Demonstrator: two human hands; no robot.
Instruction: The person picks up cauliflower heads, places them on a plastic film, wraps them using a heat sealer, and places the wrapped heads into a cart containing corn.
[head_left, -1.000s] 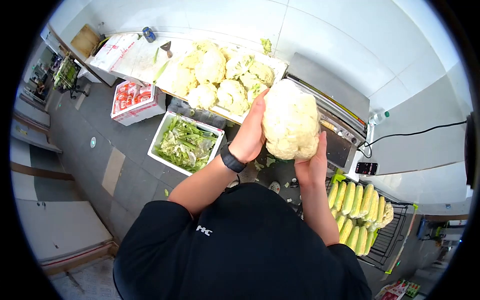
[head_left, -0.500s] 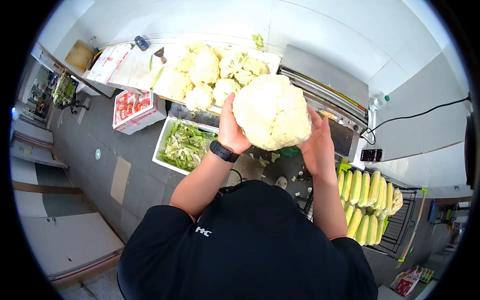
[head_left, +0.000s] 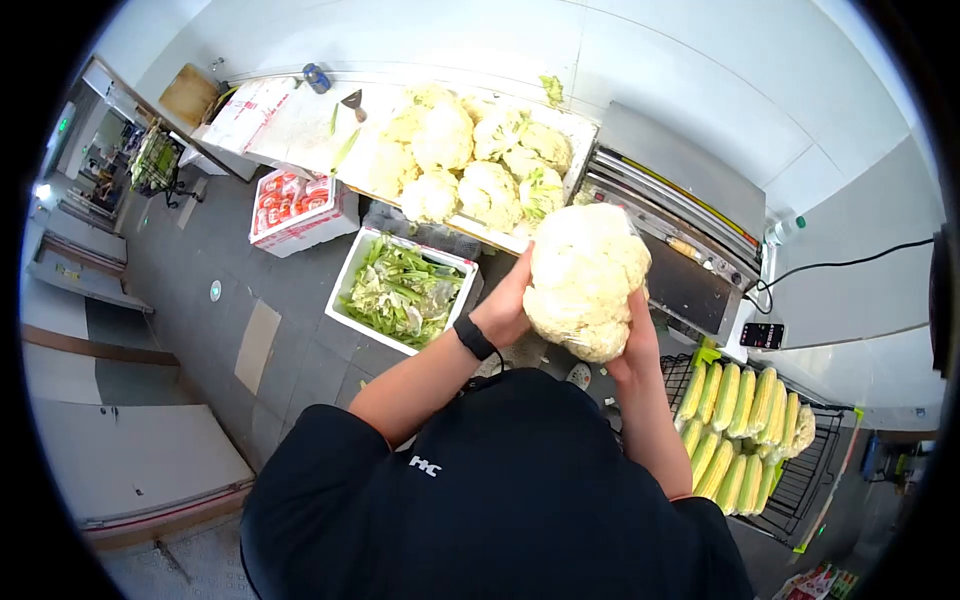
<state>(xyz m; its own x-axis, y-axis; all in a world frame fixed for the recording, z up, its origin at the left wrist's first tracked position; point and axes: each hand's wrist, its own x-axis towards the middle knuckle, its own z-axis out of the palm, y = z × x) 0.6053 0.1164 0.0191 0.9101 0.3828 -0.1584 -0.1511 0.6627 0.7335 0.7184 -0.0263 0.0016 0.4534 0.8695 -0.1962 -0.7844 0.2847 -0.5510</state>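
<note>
A large pale cauliflower point(head_left: 586, 275) is held between my two hands in front of my chest, its lower part covered in shiny clear film. My left hand point(head_left: 506, 300), with a black watch on the wrist, grips its left side. On the lower right side my right hand point(head_left: 638, 342) supports it, fingers partly hidden behind. More cauliflowers point(head_left: 440, 135) lie piled in a shallow white tray on the bench just beyond. To the right of the held head is a film-wrapping machine point(head_left: 680, 275) with a dark flat plate.
A white foam box point(head_left: 350, 318) of green leaves and stalks stands on the floor, near a white box point(head_left: 300, 232) of red packages. Wrapped corn cobs point(head_left: 738, 400) fill part of a black wire rack point(head_left: 820, 440) at right. A phone point(head_left: 762, 336) and bottle point(head_left: 785, 230) are beside the machine.
Both hands have brought the cauliflower closer to my body and turned it, so its film-covered part shows more. The camera view has shifted, and more of the pile is now visible.
</note>
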